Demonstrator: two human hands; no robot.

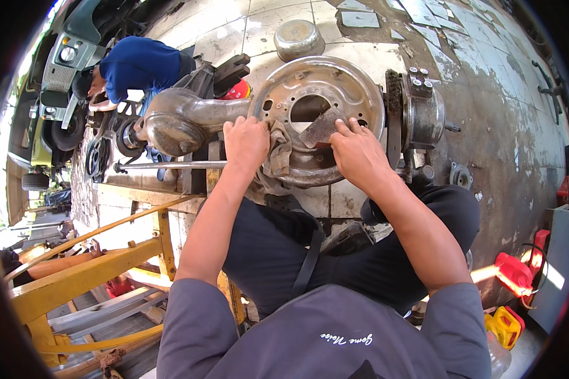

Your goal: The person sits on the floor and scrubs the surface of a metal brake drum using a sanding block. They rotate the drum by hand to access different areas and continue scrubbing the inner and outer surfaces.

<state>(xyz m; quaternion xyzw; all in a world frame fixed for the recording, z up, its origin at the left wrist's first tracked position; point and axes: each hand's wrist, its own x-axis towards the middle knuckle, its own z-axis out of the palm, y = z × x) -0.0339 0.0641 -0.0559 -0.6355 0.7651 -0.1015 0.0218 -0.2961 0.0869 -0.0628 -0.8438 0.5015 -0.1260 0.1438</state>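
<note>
In the head view, a person in a grey shirt (335, 322) and dark trousers (259, 252) sits before a round metal plate (354, 82) with a large central hole. The plate stands between a bulbous axle housing (177, 120) on the left and a metal drum-like part (422, 117) on the right.

The right hand (358, 148) is over the plate's right side, its grip pressed together on a flat dark rectangular piece (320, 128), pinched near its right end. The piece slants down to the left, overlapping the lower right part of the central hole and the metal beside it.

The left hand (246, 142) is at the plate's left rim, where the axle housing's tube meets it. Its fingers are curled and bunched, and a crumpled grey-brown rag (278, 150) lies against its thumb side, draped over the rim. Whether this grip pinches the rag or merely rests against it cannot be told, since the underside of the hand is hidden.

A long metal rod (177, 165) runs below the housing. Beyond the plate, a round metal pan (298, 39) is on the tiled floor (269, 28). A co-worker in blue (142, 66) bends forward at upper left, and a yellow frame (85, 278) stands at lower left.
</note>
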